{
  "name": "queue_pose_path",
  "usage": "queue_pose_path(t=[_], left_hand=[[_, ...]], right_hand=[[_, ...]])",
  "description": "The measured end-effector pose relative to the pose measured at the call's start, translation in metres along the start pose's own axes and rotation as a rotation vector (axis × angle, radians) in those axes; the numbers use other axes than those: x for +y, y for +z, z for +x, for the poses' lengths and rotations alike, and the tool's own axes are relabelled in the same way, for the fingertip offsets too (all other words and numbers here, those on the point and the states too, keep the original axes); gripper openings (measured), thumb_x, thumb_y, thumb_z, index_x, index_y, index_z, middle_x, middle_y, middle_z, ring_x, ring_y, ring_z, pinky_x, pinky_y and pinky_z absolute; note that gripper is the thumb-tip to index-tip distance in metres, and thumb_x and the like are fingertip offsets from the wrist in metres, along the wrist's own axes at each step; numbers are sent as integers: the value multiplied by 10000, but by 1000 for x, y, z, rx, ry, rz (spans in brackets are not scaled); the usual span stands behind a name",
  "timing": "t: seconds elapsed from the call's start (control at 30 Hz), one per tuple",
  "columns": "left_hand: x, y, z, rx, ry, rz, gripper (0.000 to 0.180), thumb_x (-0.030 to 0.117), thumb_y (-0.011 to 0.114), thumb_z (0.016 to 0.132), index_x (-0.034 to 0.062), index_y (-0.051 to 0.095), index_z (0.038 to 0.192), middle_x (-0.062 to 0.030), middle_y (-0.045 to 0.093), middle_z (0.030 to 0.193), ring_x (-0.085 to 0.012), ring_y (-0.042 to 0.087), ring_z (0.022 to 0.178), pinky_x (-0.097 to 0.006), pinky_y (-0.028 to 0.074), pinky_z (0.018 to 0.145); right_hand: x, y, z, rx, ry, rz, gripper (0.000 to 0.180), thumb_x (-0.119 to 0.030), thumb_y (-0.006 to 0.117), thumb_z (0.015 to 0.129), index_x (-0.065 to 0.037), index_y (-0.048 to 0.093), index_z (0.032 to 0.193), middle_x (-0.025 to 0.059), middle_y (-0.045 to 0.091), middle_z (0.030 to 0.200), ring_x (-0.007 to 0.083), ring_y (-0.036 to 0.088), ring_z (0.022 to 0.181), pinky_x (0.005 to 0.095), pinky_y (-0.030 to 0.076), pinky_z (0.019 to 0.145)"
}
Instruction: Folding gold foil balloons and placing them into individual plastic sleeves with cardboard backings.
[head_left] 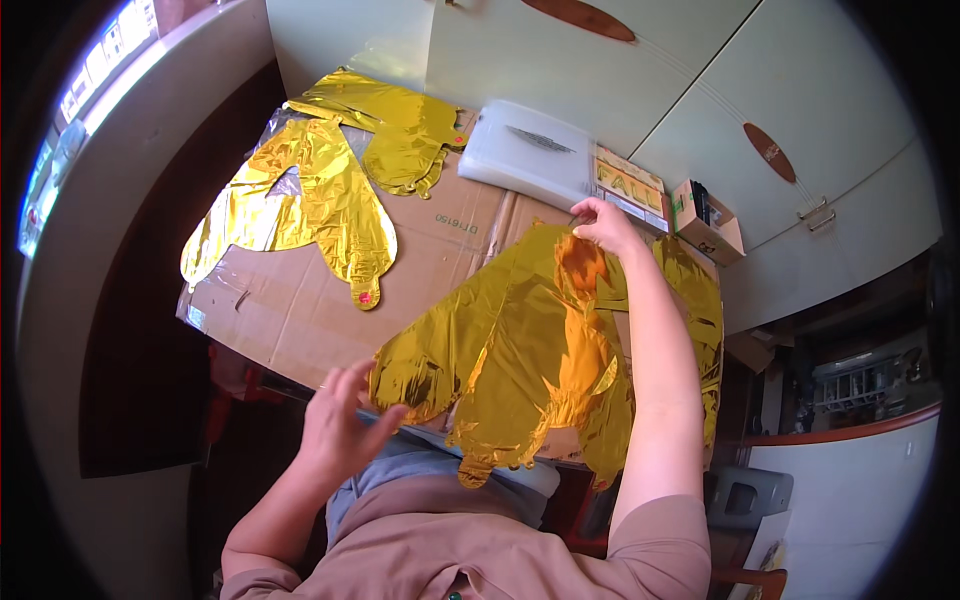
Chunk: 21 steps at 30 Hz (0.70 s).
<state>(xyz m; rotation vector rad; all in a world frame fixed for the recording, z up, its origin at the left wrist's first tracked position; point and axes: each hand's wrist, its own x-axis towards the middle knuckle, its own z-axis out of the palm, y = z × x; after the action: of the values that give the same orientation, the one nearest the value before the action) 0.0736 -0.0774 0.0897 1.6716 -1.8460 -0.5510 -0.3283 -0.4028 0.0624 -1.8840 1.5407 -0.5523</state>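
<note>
A large flat gold foil balloon [500,330], deflated and wrinkled, lies in front of me and hangs over the table's near edge. My right hand [605,228] reaches to its far edge, fingertips pinched on the foil. My left hand [345,425] hovers by the balloon's near left corner, fingers apart and holding nothing. Whether its fingertips touch the foil is unclear. To the left lies a flat gold foil balloon shaped like a letter A [330,215], with a small red spot on its tab. Another folded gold foil balloon [410,125] rests behind it.
Brown cardboard [290,310] covers the table. At the back stand a translucent plastic case [530,150], a printed box [630,185] and a small open carton [715,225] with dark items. More gold foil [695,300] lies right of my forearm. Pale cabinets [650,80] close off the far side.
</note>
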Motion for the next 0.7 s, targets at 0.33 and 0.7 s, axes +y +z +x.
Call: queue_pose_path(t=[0.33,0.7], left_hand=[[-12,9,15,-82,-302,-392,908,23,782,790,53,275,1542,-196,589,1235,-145,665,798,-286,568,690],[34,35,22,-256,-28,-841,764,-17,674,858,63,325,1532,-122,679,1095,-127,656,863,-272,521,735]], right_hand=[[-88,42,-130,117,-288,-443,260,-223,728,845,-103,688,1072,111,637,1103,303,594,1062,430,446,979],[-83,77,-163,33,-257,-462,321,-189,764,808,-86,674,1099,84,602,1128,303,570,1108,415,441,990]])
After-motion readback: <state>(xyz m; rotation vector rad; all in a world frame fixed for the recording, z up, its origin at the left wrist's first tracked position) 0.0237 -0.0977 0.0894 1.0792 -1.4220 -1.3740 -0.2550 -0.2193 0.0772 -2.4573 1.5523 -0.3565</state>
